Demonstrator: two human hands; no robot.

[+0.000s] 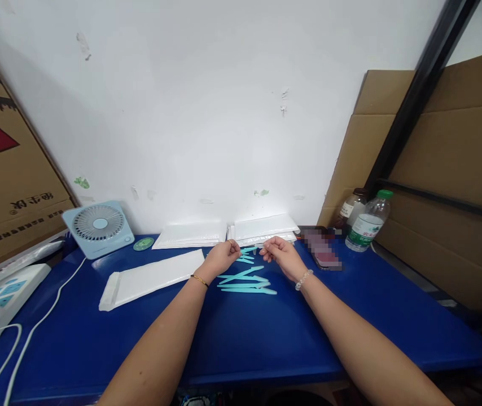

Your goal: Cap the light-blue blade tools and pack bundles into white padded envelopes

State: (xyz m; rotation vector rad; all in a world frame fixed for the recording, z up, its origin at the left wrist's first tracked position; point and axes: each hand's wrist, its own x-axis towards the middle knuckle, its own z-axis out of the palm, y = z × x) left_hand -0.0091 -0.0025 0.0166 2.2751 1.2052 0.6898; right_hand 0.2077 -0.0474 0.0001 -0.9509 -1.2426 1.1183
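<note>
- Near the blue desk's (266, 344) middle: thin turquoise sticks (247, 290).
- Left hand (220, 258), right hand (284, 256): fingertips close together; I can't tell if they hold any.
- At the back edge: flat white packets (190, 233), partly behind the hands.
- Near the back right corner: clear green-capped plastic bottle (364, 232).

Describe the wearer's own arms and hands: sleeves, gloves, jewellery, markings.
Left hand: no glove, a thin gold-and-dark bracelet at the wrist, and what looks like a gold-coloured ring on a finger. Right hand: no glove, a clear beaded bracelet at the wrist. No sleeve, cable or printed marking shows on the left forearm or right forearm.
</note>
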